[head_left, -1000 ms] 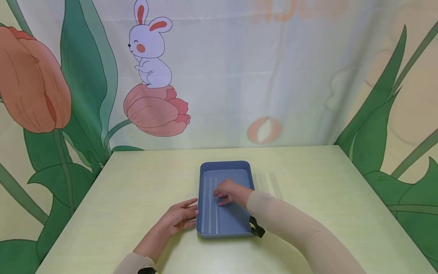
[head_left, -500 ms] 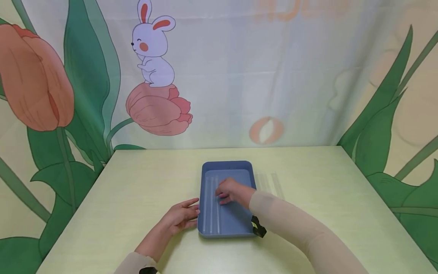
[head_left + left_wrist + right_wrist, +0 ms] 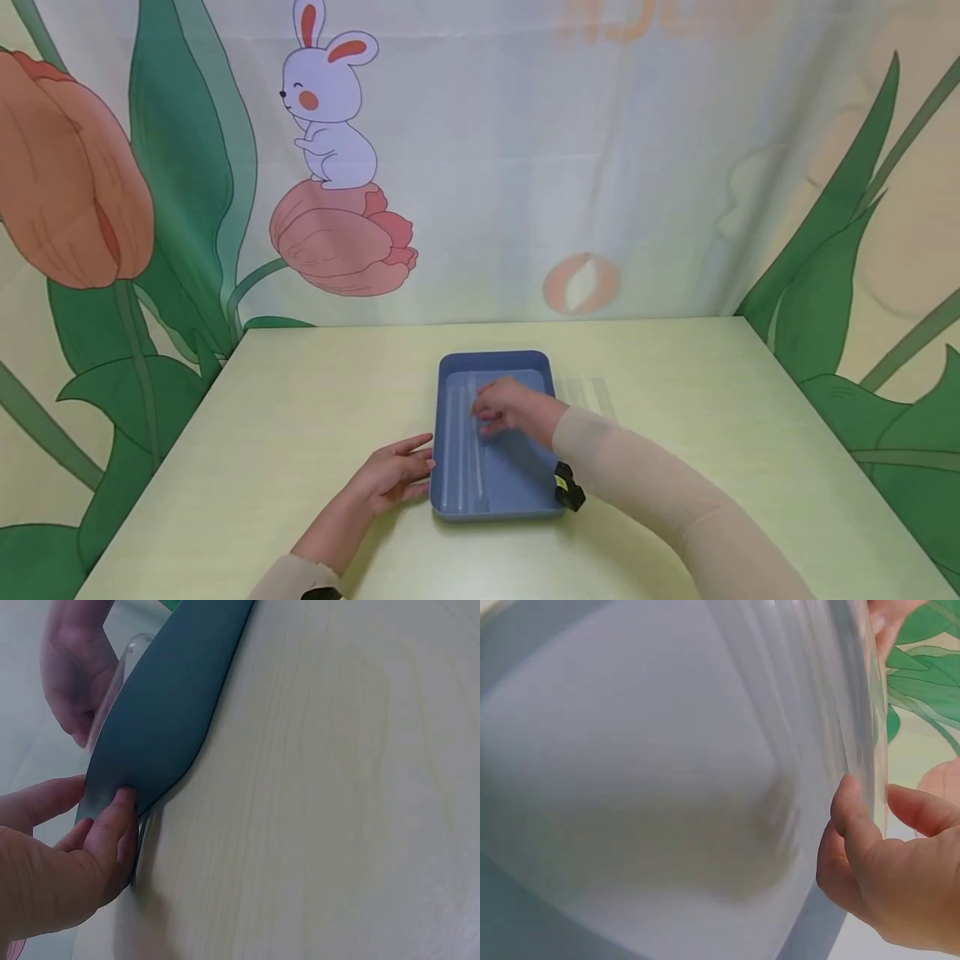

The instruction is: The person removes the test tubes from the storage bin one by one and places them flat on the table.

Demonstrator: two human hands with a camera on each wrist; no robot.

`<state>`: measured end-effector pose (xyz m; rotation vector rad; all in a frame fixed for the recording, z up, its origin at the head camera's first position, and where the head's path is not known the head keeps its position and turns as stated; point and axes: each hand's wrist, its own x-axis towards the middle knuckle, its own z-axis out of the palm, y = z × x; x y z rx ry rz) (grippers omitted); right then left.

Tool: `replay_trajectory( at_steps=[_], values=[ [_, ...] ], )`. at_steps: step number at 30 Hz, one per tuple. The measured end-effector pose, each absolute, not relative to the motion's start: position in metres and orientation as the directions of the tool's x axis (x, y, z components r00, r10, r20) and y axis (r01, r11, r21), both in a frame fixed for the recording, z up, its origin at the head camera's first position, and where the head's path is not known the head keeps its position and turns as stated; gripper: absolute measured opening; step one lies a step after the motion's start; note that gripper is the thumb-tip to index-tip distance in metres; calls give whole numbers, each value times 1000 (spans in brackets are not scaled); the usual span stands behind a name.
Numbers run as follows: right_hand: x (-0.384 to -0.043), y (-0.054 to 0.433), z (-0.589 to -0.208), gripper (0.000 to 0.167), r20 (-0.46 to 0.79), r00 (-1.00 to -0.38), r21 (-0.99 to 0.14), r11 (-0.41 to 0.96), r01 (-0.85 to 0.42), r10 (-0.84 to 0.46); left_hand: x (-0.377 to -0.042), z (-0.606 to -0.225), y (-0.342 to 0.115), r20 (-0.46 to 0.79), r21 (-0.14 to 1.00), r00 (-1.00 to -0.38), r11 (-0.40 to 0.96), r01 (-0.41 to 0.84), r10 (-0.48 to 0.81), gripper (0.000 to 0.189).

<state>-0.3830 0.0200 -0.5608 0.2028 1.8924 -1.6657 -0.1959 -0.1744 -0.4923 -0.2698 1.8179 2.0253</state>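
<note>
Tray (image 3: 521, 479) on table (image 3: 315, 383), long sides running near to far. Held tube (image 3: 477, 467) over tray floor, left of middle, slightly slanted, pinched between thumb and fingers of right hand (image 3: 505, 406) toward far end; contact with floor unclear. Other tubes (image 3: 452, 450), also clear, lying lengthwise just beside, near left wall. Left hand (image 3: 396, 473) released, relaxed fingertips touching left wall from outside. Clear strips (image 3: 602, 396), too faint to make out fully, on table right of tray, beyond right sleeve (image 3: 637, 483).
</note>
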Motion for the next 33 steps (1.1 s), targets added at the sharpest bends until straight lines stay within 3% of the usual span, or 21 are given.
replay_trajectory(
  at_steps=[8, 33],
  values=[
    [-300, 30, -426, 53, -557, -797, -830, 199, 522, -235, -196, -492, -174, -412, 903, -898, -62, -425, 155, 61],
    [-296, 86, -402, 60, -487, -800, -873, 189, 449, -350, -197, -493, -175, -400, 906, -902, -78, -416, 162, 63]
  ],
)
